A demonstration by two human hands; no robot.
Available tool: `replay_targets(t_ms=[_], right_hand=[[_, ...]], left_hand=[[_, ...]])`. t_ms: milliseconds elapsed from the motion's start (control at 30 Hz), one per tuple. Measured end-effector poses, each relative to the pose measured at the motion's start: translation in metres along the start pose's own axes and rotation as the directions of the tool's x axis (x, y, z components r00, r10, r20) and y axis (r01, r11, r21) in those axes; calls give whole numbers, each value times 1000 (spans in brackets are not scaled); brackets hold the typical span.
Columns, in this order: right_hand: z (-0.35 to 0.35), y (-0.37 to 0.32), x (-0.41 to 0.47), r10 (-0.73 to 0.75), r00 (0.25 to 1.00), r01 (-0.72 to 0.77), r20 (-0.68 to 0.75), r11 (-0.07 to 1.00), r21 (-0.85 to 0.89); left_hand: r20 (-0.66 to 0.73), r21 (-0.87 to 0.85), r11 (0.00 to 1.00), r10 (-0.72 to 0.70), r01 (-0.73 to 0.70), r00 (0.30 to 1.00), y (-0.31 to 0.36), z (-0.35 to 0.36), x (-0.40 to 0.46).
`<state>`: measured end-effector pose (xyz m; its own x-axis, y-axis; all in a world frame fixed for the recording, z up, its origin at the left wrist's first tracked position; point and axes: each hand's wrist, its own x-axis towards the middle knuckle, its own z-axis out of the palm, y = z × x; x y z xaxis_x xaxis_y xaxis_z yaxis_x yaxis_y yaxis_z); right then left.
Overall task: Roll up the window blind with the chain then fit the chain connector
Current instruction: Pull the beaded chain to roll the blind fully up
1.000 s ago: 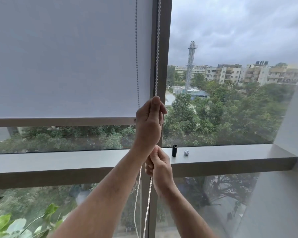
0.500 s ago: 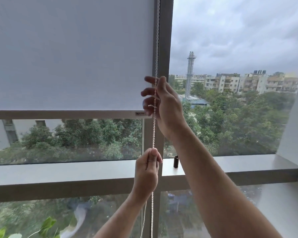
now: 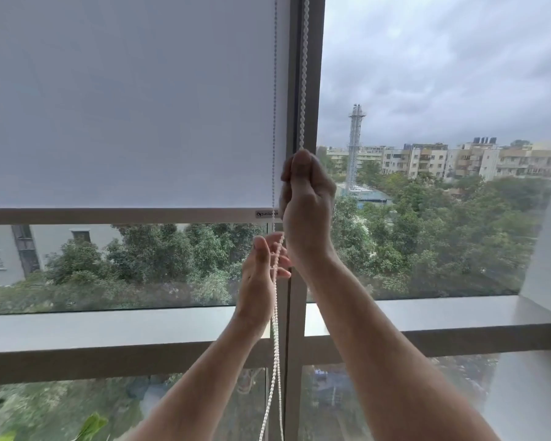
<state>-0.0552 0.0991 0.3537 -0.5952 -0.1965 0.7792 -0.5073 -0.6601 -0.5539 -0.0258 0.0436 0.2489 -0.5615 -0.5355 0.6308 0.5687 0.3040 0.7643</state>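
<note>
Your right hand (image 3: 306, 205) is raised in front of the dark vertical window mullion (image 3: 295, 313), its fingers (image 3: 295, 173) curled tightly round the white beaded plastic chain (image 3: 303, 74), which runs taut from the top of the fist straight up out of view. Your left hand (image 3: 261, 275) sits just below and slightly left of it, palm turned inward, fingers loosely spread; the lower run of chain passes across them, touching, but whether they pinch it cannot be told. Below the left hand two strands hang slack, close together, and leave the bottom of the view. A second, thinner-looking strand hangs against the right edge of the pale grey fabric roller blind (image 3: 124, 100).

The blind's flat grey bottom bar (image 3: 109, 215) lies level with your right wrist, leaving a band of glass open above the grey window ledge (image 3: 427, 316). Judged from this, rolling-up is only partly done, and the connector is not in view.

Expect the chain to be light, limp and fairly slick. It carries pull only along its length and goes slack when released. The beads give purchase, so close your fingers across several of them, not on the cord between. Take hold high on the taut strand, near where the right fist grips, and pull straight down, parallel to the mullion. A sideways pull may make the chain skip at the roller above.
</note>
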Motion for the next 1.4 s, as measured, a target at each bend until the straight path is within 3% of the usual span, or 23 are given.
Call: replay_targets(t_ms=[167,333,467,667,767,933,1100,1200,1300,1400], right_hand=[[-9,36,-48,85,996,-85,25,996,-15],[-20,57,-76,175,984,-174,22,984,-43],[-24,58,-80,162,986,-158,48,985,-65],[-41,58,-64,195,974,-195,116,981,-15],[-49,52,-46,184,977,-178,105,981,-72],[-51,20,8,174,985,-169,11,971,-169],[-31,-24,48,209,965,-200,158,977,-74],[-10,-48,65,181,953,-187,242,982,1],[14,-61,78,161,977,-161,139,987,-17],[24,-52,79,-90,996,93,22,970,-224]], left_hand=[[-20,-106,981,162,-164,987,49,-2,48],[125,-12,990,142,-142,982,100,9,83],[78,-98,988,128,-120,989,123,34,92],[-61,-69,962,261,-265,963,113,49,86],[-101,-16,948,314,-317,944,107,48,82],[-122,87,950,310,-301,943,79,49,61],[-104,109,956,284,-273,953,48,40,44],[-96,91,956,287,-279,953,43,42,34],[-78,76,961,272,-267,959,42,45,30],[-49,58,967,250,-247,967,43,44,33]])
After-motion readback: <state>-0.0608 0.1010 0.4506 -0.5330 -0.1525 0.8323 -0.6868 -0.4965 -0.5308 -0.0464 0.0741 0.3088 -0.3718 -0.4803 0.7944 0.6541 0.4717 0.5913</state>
